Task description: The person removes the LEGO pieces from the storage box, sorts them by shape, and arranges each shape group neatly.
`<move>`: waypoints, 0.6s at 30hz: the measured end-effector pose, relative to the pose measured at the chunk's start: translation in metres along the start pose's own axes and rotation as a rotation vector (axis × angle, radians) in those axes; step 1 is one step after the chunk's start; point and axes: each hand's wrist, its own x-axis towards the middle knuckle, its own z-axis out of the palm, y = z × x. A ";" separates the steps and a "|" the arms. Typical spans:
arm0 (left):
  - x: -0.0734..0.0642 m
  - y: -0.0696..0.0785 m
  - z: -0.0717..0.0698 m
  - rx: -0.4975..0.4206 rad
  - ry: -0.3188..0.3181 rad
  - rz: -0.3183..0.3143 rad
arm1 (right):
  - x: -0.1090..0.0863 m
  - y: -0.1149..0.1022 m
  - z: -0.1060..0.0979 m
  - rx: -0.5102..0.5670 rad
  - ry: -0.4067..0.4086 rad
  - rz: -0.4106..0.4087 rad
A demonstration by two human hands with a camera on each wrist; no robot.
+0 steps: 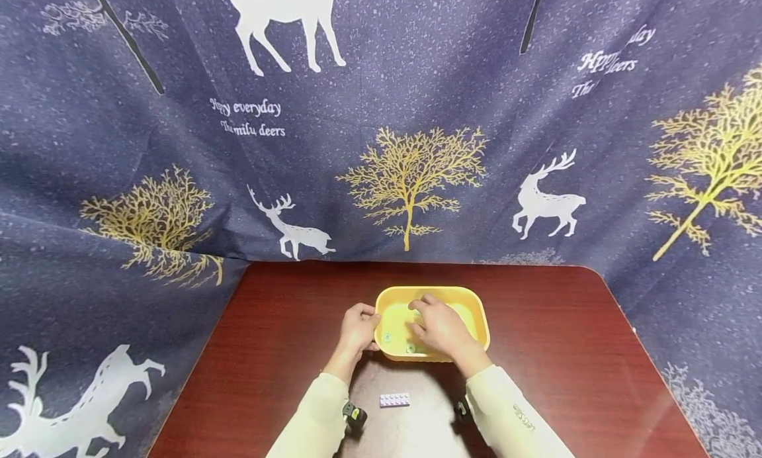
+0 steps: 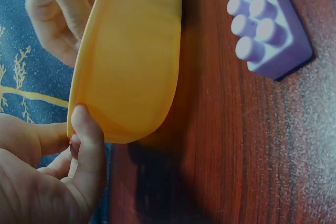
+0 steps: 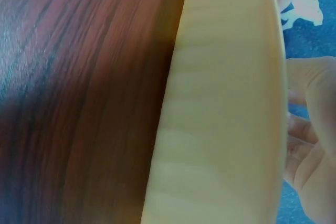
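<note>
Left hand (image 2: 55,169) pinches yellow tub (image 2: 131,61); right hand (image 2: 59,11) beyond; purple block (image 2: 270,29) apart.

Deer-print cloth (image 1: 381,94) hung on 3 sides of a wood-grain table (image 1: 286,319) marks a curtained-off workspace, room type unclear.

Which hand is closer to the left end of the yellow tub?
Left. The left hand holds the yellow tub right at that end; the right hand is over the tub's middle, farther from that end.
</note>
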 end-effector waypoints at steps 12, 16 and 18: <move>0.000 -0.001 0.001 0.008 -0.016 -0.001 | 0.003 0.017 0.010 0.011 -0.044 0.058; 0.000 0.000 0.000 0.009 -0.012 0.004 | 0.005 0.019 0.013 0.020 -0.048 0.064; 0.000 0.001 0.000 0.014 -0.008 0.005 | 0.006 0.020 0.015 0.020 -0.048 0.062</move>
